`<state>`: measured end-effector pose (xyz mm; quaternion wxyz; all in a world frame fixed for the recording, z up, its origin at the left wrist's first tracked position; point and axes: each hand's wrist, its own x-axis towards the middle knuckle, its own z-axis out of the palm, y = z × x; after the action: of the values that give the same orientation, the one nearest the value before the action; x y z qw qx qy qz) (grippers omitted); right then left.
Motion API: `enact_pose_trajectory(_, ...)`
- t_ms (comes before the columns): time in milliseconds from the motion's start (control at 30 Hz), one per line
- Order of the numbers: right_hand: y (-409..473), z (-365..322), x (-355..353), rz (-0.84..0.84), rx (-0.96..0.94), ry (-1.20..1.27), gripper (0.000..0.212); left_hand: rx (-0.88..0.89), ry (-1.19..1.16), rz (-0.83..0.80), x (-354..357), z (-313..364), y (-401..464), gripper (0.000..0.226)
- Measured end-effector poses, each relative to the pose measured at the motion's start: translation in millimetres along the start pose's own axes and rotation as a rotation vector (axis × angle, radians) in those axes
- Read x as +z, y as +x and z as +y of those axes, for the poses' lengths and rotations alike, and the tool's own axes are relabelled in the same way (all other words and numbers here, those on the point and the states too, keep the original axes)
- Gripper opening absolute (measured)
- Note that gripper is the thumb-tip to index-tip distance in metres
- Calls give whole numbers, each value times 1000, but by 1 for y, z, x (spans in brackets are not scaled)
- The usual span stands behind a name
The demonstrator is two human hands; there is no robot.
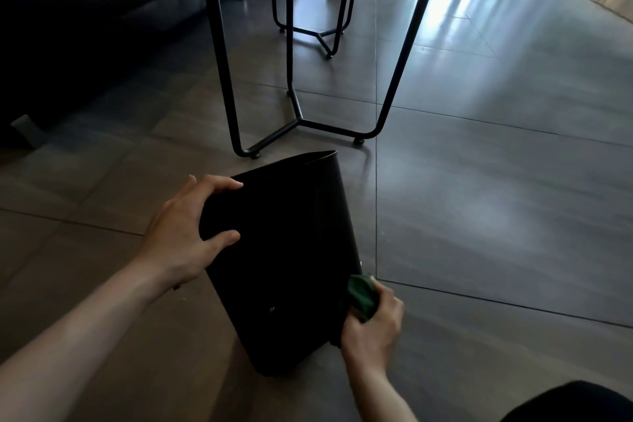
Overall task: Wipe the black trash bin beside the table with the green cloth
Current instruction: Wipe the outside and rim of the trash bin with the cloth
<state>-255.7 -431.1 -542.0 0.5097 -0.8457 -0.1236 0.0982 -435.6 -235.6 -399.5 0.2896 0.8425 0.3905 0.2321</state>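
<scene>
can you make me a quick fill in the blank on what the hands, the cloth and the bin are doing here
1. The right hand presses a ____ cloth against the bin's side.
2. The left hand steadies the black ____.
3. The bin sits on the tiled ____, not upright but tilted.
4. Just beyond the bin stand the black metal legs of a ____.

Missing words: green; bin; floor; table

- Bin point(284, 250): plain black, no pattern.
- Cloth point(361, 296): dark green, plain.
- Floor point(496, 181): grey-brown tiles, thin dark joint lines, pale glare patches.
- Table legs point(222, 55): black.
- Sofa point(85, 10): dark blue-black, glossy.
</scene>
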Motion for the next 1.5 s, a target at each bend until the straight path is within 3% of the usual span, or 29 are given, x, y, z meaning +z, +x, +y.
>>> enact_pose_trajectory(100,9,-14,2,20,173,7,44,-3,9,3,0,-2,0,67)
enact_pose_trajectory(267,-48,-25,14,-84,124,-28,49,-25,20,4,0,-1,0,67)
enact_pose_trajectory(400,-71,-59,22,-198,-113,8,55,-12,22,-4,-1,-2,1,68)
enact_pose_trajectory(667,53,-155,21,-72,-551,43,69,26,-3,-14,1,-2,-3,68)
enact_pose_trajectory(767,50,-130,24,-143,-714,-136,78,15,3,-6,2,-2,-1,67)
enact_pose_trajectory(900,1,-44,13,-286,-937,-429,89,1,-2,13,0,-6,2,67)
enact_pose_trajectory(1000,-16,7,-7,-439,-894,-485,99,-3,-4,37,0,-9,3,67)
enact_pose_trajectory(1067,-10,13,-18,-455,-830,-465,92,15,-1,42,1,-9,3,67)
enact_pose_trajectory(1200,22,-36,-18,-226,-720,-235,76,49,-11,29,1,-10,3,68)
enact_pose_trajectory(1300,41,-89,-4,-149,-763,-119,73,81,-1,-13,5,-10,3,70)
enact_pose_trajectory(1400,38,-104,4,-186,-856,-204,74,101,14,-21,7,-10,1,72)
enact_pose_trajectory(1500,22,-76,-8,-360,-918,-364,76,123,22,-15,2,-13,-1,73)
